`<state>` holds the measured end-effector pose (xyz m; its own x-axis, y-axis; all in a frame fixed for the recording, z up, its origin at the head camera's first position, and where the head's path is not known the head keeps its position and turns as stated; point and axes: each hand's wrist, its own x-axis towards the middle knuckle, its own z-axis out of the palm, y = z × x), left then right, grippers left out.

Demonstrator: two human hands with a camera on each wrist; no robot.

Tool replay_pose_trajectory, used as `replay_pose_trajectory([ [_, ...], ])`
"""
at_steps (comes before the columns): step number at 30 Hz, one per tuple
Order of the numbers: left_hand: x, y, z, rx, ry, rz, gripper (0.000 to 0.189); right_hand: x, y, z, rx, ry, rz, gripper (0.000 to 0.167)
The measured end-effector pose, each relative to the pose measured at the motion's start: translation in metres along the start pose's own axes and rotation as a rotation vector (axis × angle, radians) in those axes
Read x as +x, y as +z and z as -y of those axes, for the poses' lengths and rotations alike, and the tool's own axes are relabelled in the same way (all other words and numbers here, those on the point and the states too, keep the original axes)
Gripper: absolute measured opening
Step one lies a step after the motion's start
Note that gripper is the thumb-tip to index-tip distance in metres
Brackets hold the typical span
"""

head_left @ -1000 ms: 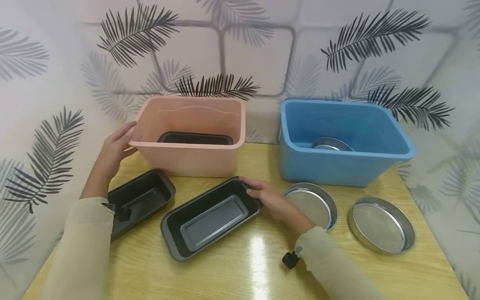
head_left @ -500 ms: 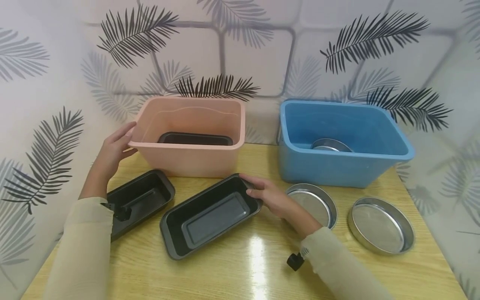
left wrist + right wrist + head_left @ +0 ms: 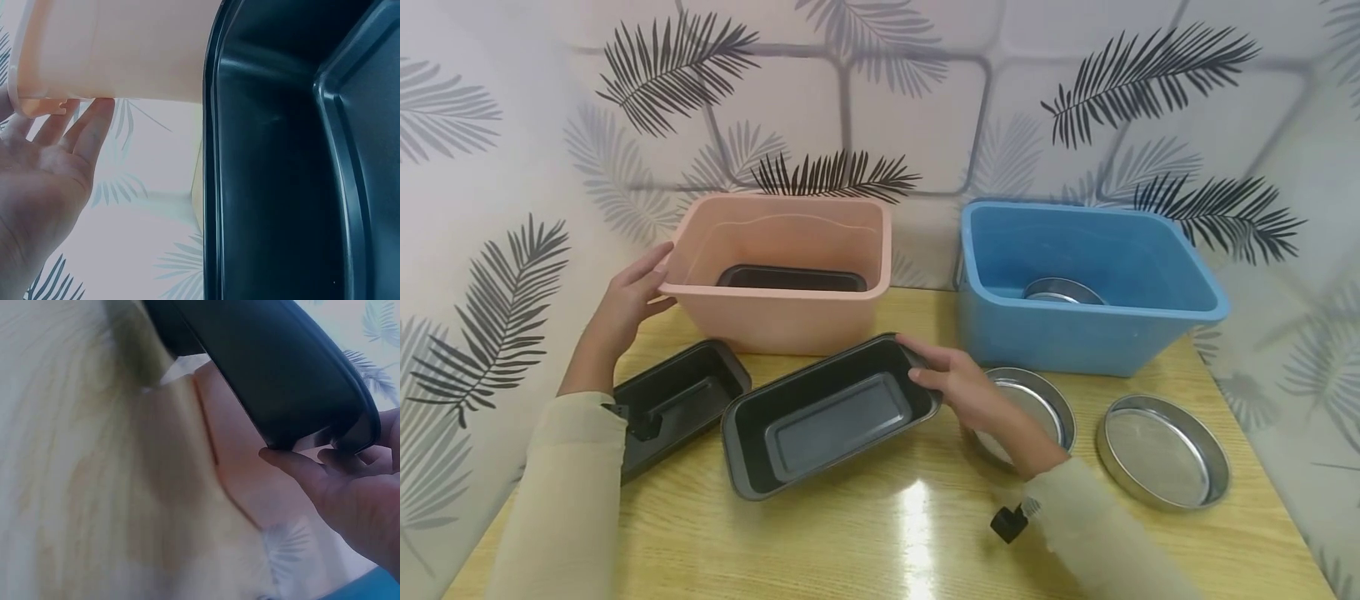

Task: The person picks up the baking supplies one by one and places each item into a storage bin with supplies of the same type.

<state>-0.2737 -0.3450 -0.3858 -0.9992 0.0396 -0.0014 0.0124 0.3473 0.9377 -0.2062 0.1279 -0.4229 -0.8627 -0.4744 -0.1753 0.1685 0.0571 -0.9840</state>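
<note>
My right hand (image 3: 970, 385) grips the right end of a dark loaf pan (image 3: 838, 425); in the right wrist view the pan's outer wall (image 3: 275, 369) tilts above the tabletop, the thumb and fingers at its rim. My left hand (image 3: 628, 296) holds the left rim of the pink bin (image 3: 775, 321), and the left wrist view has its fingers (image 3: 94, 131) under the lip. Inside that bin lies a dark pan (image 3: 790, 277), partly hidden by the front wall. Another loaf pan (image 3: 681, 400) sits below my left forearm, which covers part of it.
At the back right stands a blue bin (image 3: 1075, 333) with a round metal pan (image 3: 1063, 289) in it. Two round cake pans lie on the table (image 3: 820, 550): one (image 3: 1033, 400) partly behind my right forearm, the other (image 3: 1161, 454) farther right. A patterned wall covering (image 3: 917, 108) rises behind.
My right hand has moved up and to the right, raising the right end of the loaf pan off the table. The left hand stays at the pink bin's rim.
</note>
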Motion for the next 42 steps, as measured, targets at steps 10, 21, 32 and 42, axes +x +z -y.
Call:
replay_pose_trajectory([
  [10, 0.0, 0.0, -0.002, -0.029, -0.013, 0.009, 0.063, -0.013, -0.006, 0.042, 0.043, -0.036, 0.001, 0.061],
  [21, 0.0, 0.0, -0.003, -0.018, -0.009, 0.019, 0.064, -0.017, -0.011, 0.082, 0.106, -0.109, -0.055, 0.062],
  [32, 0.0, -0.001, -0.001, -0.008, -0.005, 0.026, 0.065, -0.008, -0.023, 0.106, 0.067, -0.163, -0.141, 0.062],
  [42, 0.0, -0.002, 0.0, -0.009, -0.004, 0.031, 0.066, 0.007, -0.03, 0.118, 0.082, -0.183, -0.173, 0.063],
])
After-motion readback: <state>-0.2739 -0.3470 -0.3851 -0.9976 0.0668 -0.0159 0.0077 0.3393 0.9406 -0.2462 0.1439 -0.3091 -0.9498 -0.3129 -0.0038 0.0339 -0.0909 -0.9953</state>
